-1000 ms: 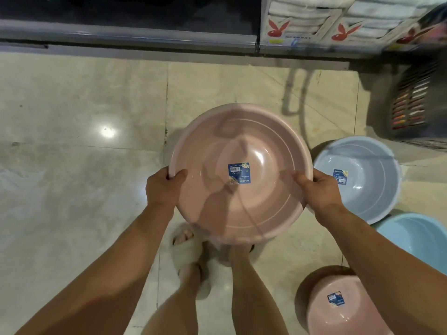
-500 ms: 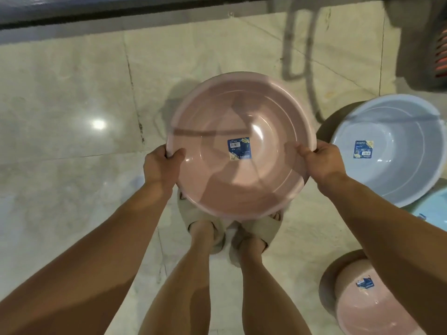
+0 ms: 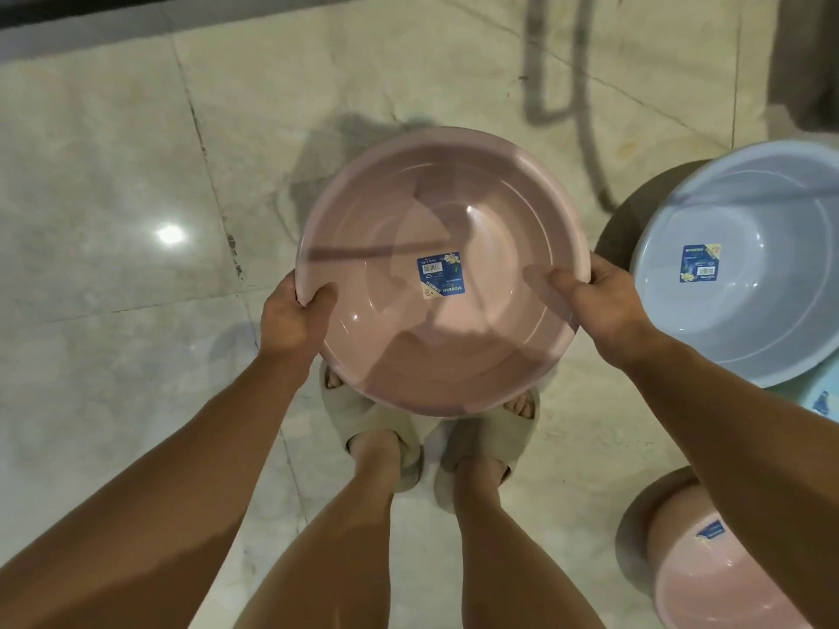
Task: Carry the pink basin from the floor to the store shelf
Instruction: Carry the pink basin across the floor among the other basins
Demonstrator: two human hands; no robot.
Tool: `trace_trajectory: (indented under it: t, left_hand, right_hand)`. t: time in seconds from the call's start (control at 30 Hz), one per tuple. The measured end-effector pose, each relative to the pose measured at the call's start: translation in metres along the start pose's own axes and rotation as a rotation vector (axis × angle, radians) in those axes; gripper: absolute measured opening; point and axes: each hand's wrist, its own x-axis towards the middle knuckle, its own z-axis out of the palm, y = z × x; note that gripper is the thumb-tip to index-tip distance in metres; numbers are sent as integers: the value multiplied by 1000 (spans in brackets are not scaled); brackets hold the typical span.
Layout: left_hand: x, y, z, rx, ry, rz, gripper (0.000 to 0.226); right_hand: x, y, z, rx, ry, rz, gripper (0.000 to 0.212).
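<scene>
I hold a round pink basin (image 3: 442,211) level in the air above my feet, its open side up and a blue label stuck inside. My left hand (image 3: 293,317) grips its left rim, thumb inside the bowl. My right hand (image 3: 599,301) grips the right rim the same way. Only the dark base edge of the store shelf (image 3: 68,11) shows, at the top left of the frame.
A pale blue basin (image 3: 744,320) rests on the tiled floor at the right, with a turquoise one (image 3: 817,397) partly showing below it. Another pink basin (image 3: 708,578) sits at the bottom right. My two feet in beige slippers (image 3: 377,429) stand under the held basin.
The view has tilted down: the shelf with towel packs has slid out of the top of the frame. My feet came together under the basin. Both hands keep the same grip.
</scene>
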Motion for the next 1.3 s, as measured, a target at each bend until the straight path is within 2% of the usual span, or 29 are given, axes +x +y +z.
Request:
trace_trajectory:
  t: [0.07,0.2,0.37,0.57,0.7,0.83,0.93,1.0,1.3]
  left_hand:
    - [-1,4,-3,6,-17,35,26]
    - [-23,20,-17,19,-22,58,16]
    - [-71,59,-47,36,-57,83,13]
    - [-130,132,-79,131,-120,141,15]
    - [-165,187,-83,158,-176,170,18]
    - [-184,229,-59,233,-209,268,10]
    - [-195,254,-25,293,-245,323,16]
    - [-199,266,-1,310,-272,325,20]
    - [-239,288,129,392,-354,374,23]
  right_hand:
    - [-3,-1,-2,21,-14,-3,31]
    - [-29,-10,-11,106,26,21,30]
    - [-90,-32,-40,162,97,46,8]
    - [-176,-72,-92,258,182,80,5]
    - [-217,-83,-127,316,210,90,11]
    - [-232,-75,-159,369,258,69,4]
    - [-225,-52,-183,436,336,58,22]
    - [-221,-39,-199,496,358,71,26]
    - [-203,34,-285,625,476,159,16]
